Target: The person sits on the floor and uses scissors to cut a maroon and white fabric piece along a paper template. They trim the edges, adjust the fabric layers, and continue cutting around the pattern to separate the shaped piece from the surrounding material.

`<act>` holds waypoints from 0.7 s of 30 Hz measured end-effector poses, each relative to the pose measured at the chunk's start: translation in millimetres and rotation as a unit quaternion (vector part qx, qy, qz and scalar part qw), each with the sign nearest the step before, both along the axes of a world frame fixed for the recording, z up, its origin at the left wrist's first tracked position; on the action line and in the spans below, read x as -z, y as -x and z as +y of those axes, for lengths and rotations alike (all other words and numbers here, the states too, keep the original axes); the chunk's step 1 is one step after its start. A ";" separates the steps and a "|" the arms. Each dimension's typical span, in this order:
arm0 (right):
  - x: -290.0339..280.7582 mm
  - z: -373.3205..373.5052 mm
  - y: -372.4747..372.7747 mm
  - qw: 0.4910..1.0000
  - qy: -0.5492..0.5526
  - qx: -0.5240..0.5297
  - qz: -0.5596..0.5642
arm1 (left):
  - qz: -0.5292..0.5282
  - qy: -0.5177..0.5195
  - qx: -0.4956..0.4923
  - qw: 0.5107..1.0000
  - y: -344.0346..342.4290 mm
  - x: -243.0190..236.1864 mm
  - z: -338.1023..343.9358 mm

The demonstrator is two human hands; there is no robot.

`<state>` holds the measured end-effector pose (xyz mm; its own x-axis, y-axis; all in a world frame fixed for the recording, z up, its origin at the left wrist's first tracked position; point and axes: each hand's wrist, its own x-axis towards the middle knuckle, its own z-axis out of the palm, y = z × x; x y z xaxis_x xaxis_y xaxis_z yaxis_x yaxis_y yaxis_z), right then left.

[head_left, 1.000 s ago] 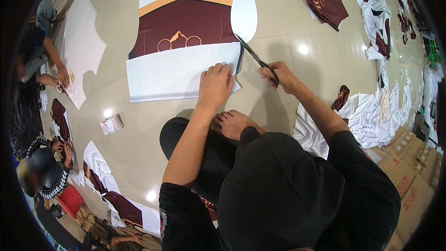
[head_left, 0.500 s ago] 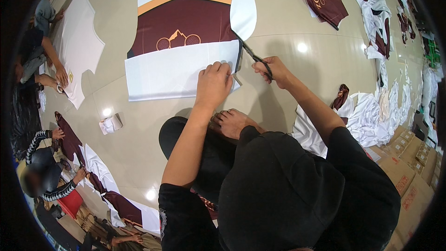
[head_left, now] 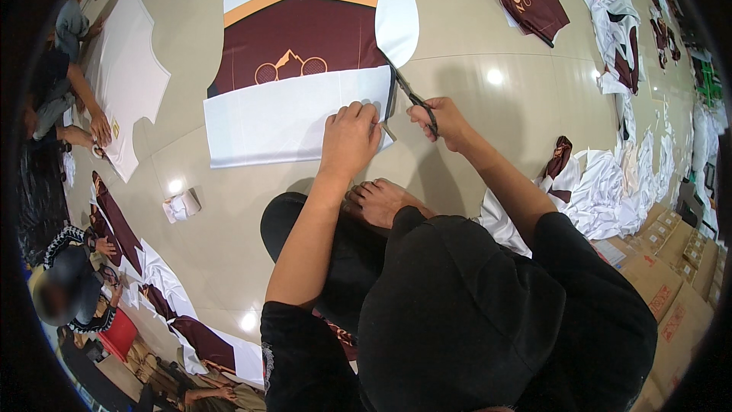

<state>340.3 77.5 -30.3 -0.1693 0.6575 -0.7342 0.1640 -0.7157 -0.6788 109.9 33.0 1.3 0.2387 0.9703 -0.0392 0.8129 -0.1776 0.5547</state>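
Note:
A maroon fabric piece with an orange band and an emblem lies on the floor, white fabric showing round its top and right side. Its lower part is folded up, white underside showing. My left hand is closed with curled fingers on the fold's right part, pinching the cloth near its edge. My right hand grips black-handled scissors. Their blades point up and left to the right edge of the maroon piece, just above the fold; the tips are hard to make out against the dark cloth.
My bare foot rests below the fabric. A folded maroon piece lies at upper right, white scraps and cardboard boxes to the right. Co-workers handle cloth at left, one beside a white piece. A small white roll lies nearer.
My right hand and the scissors handles have shifted slightly left. My left hand stays in place. At lower left, a co-worker's hands have moved down and closer together.

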 end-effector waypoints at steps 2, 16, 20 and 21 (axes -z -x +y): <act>-3.1 -2.4 1.9 1.000 0.001 0.007 0.008 | 0.001 0.005 0.001 1.000 0.1 -0.7 0.1; 3.5 -19.3 18.5 0.998 -0.018 0.048 0.037 | -0.002 0.009 -0.007 1.000 1.0 -1.0 0.1; 7.5 -23.9 23.6 0.997 -0.019 0.063 0.036 | 0.001 0.001 -0.007 1.000 2.1 -0.1 -0.4; 7.5 -24.1 24.2 0.997 -0.021 0.064 0.035 | 0.000 0.002 -0.008 1.000 2.2 -0.6 -0.3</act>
<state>316.1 53.4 -37.9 -0.1323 0.7068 -0.6949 0.0237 -0.6986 -0.7151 107.7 32.7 1.8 0.2231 0.9738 -0.0439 0.8157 -0.1619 0.5554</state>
